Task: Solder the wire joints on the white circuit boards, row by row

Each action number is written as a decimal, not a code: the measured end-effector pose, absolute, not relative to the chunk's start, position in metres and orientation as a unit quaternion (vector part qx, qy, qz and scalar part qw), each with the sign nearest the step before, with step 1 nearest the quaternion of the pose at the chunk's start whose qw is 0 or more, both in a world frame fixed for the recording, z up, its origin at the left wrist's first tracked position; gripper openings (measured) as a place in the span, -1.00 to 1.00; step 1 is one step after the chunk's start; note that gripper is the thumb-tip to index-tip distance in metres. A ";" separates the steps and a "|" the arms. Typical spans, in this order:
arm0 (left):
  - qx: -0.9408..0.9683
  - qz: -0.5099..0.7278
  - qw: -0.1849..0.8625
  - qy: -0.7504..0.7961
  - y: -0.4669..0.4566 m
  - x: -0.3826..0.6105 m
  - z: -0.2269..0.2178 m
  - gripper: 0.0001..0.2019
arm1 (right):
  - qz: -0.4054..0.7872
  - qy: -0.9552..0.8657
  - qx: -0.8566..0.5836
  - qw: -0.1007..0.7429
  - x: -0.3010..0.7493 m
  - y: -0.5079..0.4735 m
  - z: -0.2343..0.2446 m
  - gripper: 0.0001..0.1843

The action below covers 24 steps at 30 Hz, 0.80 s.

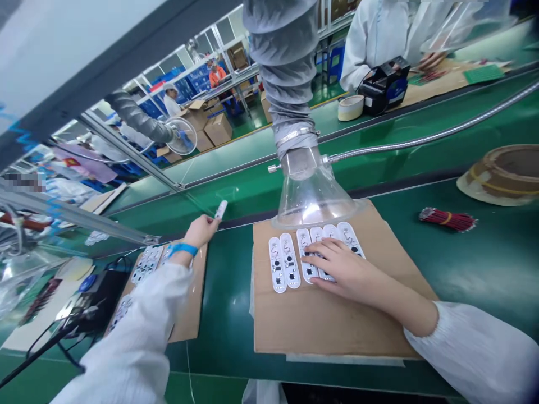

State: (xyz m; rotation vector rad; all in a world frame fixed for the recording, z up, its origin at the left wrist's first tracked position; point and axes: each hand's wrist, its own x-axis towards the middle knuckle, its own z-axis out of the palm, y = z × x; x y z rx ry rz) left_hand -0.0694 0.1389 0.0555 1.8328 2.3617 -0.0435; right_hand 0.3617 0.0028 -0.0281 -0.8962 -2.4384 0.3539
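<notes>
the left sleeve (pixel 138 331) at the lower left of the frame is loose, creased and white, like the right sleeve (pixel 480 345) at lower right with its gathered cuff (pixel 442 320); a blue band (pixel 184 247) wraps the left hand's (pixel 204 229) wrist

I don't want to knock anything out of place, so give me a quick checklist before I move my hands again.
1. Left hand has a hold on the small white piece: ok, pinched at the fingertips.
2. White boards lie within the cardboard sheet: ok.
3. Those boards are all in plain view: not ok, the right hand partly covers several.
4. Right hand is pressing on them: cannot tell.
5. Red wire bundle is banded together: ok, a yellow band circles it.
</notes>
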 end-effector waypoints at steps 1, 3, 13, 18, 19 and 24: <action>0.626 -0.008 0.090 0.775 0.115 -0.057 0.048 -0.71 | 0.134 -0.898 -0.332 0.258 0.361 0.002 -0.027 -0.64; 0.653 0.004 0.112 0.749 0.066 -0.032 0.030 -0.76 | 0.139 -0.897 -0.332 0.258 0.359 0.000 -0.025 -0.64; 0.706 0.088 0.161 0.684 -0.037 0.063 0.004 -0.74 | 0.135 -0.907 -0.308 0.254 0.357 -0.009 -0.022 -0.63; 0.699 0.091 0.202 0.680 -0.035 0.059 0.016 -0.74 | 0.131 -0.903 -0.300 0.278 0.362 -0.006 -0.017 -0.67; 0.694 0.089 0.205 0.685 -0.034 0.056 0.018 -0.74 | 0.129 -0.900 -0.305 0.282 0.364 -0.005 -0.016 -0.67; 0.679 0.086 0.210 0.699 -0.035 0.055 0.016 -0.69 | 0.103 -0.895 -0.342 0.267 0.369 0.000 -0.020 -0.64</action>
